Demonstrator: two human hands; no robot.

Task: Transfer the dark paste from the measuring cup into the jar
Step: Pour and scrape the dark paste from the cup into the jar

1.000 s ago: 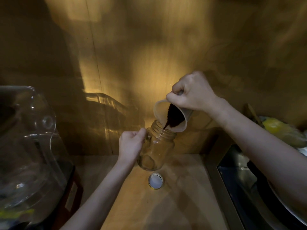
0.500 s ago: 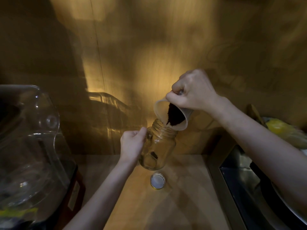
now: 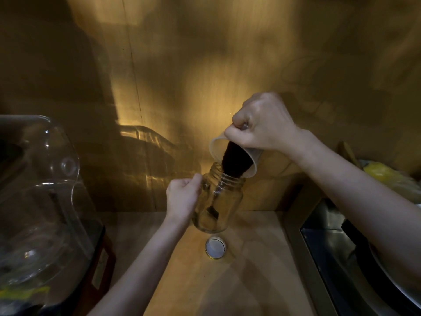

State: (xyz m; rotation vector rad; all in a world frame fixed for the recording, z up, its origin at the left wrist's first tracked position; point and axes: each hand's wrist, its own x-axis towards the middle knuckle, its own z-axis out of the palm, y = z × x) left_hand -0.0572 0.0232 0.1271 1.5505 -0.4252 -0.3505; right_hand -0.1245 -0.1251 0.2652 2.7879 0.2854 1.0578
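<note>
A clear glass jar (image 3: 224,197) stands tilted on the wooden counter, mouth up and to the right. My left hand (image 3: 183,197) grips its left side. My right hand (image 3: 264,124) holds a pale translucent measuring cup (image 3: 217,147) tipped steeply over the jar's mouth. Dark paste (image 3: 234,160) slides down the cup's inside to its lip at the jar's rim. A dark lump (image 3: 213,212) lies low inside the jar.
The jar's lid (image 3: 215,247) lies upside down on the counter (image 3: 227,281) just in front of the jar. A large clear blender jug (image 3: 38,201) stands at the left. A metal sink (image 3: 341,258) is at the right, with a yellow bag (image 3: 382,174) behind it. A wooden wall is close behind.
The cup has tipped further and the paste has slid down to the jar's mouth. A dark lump has dropped into the jar. Both hands keep their grips.
</note>
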